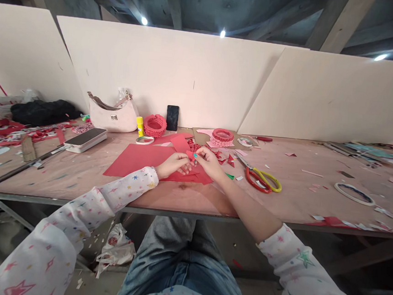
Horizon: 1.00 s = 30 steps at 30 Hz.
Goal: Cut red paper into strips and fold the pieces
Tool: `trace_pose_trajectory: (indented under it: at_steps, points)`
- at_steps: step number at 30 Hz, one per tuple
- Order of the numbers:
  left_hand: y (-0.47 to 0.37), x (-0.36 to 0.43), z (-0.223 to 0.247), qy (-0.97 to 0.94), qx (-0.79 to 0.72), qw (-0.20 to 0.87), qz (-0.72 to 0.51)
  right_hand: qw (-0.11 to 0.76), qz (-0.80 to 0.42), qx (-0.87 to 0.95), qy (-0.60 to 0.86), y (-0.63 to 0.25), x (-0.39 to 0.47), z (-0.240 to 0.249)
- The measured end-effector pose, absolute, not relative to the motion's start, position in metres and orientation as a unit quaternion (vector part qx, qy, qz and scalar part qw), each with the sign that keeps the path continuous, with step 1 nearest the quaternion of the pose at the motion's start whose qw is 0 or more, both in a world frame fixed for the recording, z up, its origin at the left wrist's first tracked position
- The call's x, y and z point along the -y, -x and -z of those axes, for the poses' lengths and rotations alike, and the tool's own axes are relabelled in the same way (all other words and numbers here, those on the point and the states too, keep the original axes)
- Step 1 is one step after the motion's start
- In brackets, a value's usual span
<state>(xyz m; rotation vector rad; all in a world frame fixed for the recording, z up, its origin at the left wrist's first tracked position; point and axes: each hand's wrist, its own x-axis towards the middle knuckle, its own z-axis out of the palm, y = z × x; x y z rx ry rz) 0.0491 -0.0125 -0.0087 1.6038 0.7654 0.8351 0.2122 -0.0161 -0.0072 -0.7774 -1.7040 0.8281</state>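
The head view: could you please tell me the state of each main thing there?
Small red paper piece, pinched by right hand, against left hand
Red sheet, flat, partly covered
Scissors, lying down, blade gap unclear
Phone, upright, screen dark
Glue stick, upright
Handbag, upright
Red-and-pink paper rings, stacked
Plastic bag, crumpled

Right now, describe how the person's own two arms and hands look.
The white fabric left sleeve, printed with multicoloured stars, reaches the wrist. The matching white, star-printed right sleeve stops well short of the wrist, leaving the forearm bare. Neither the left hand nor the right hand wears a glove; the right shows a teal-painted nail.
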Motion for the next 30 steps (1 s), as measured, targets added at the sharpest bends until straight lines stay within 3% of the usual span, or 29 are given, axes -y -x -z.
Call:
trace_pose_trajectory:
  at_steps: [11, 30]
  points:
    - [-0.0517, 0.0105, 0.0085, -0.715, -0.325, 0.496, -0.371, 0.499, -0.376, 0.711, 0.324, -0.2102, 0.0186, 0.0062]
    - [-0.0512, 0.0082, 0.0122, -0.692, -0.320, 0.521, -0.384, 0.484, -0.390, 0.711, 0.328, -0.2105, 0.0193, 0.0074]
